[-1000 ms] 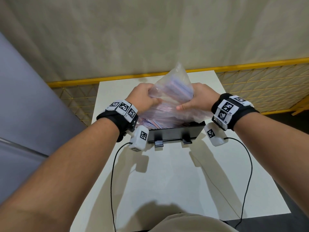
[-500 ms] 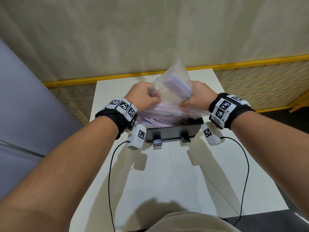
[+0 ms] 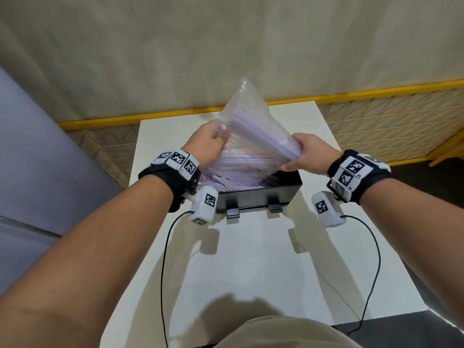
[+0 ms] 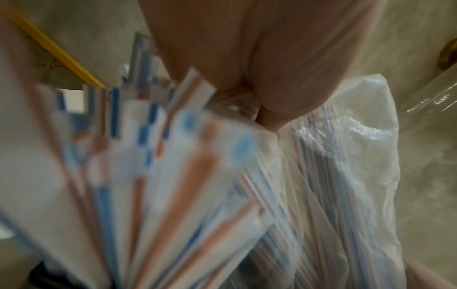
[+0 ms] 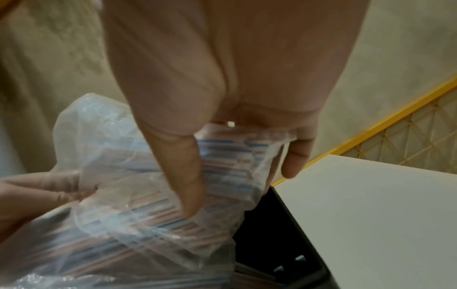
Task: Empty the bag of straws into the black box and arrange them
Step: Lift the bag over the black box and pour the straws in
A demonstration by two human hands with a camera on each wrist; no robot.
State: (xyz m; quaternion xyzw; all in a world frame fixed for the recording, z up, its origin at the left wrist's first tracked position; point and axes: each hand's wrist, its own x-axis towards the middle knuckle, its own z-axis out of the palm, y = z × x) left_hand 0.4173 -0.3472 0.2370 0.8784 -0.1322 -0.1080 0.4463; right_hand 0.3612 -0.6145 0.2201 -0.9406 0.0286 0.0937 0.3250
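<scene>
Fingers (image 3: 216, 140) of the left hand (image 3: 204, 144) are curled tight into the upper left side of the clear plastic bag (image 3: 248, 136), bunching the film in a firm grip. Over on the other side, the right hand (image 3: 310, 154) clamps the bag's right edge, thumb (image 5: 188, 176) pressed down along the near face and the other fingers wrapped behind, squeezing a bundle of straws through the plastic. The bag stands tilted above the black box (image 3: 276, 194), its sealed corner pointing up and away, its mouth down at the box's left half. Paper-wrapped straws (image 3: 226, 183), striped red and blue, lie heaped in the left part of the box, and many more sit inside the bag. The left wrist view shows loose wrapped straws fanned out close to the lens, blurred. The right part of the box shows dark and bare. The box sits toward the far end of the white table (image 3: 251, 259), two small feet on its near side. Beyond the table runs a yellow mesh fence (image 3: 376, 116) below a beige wall.
</scene>
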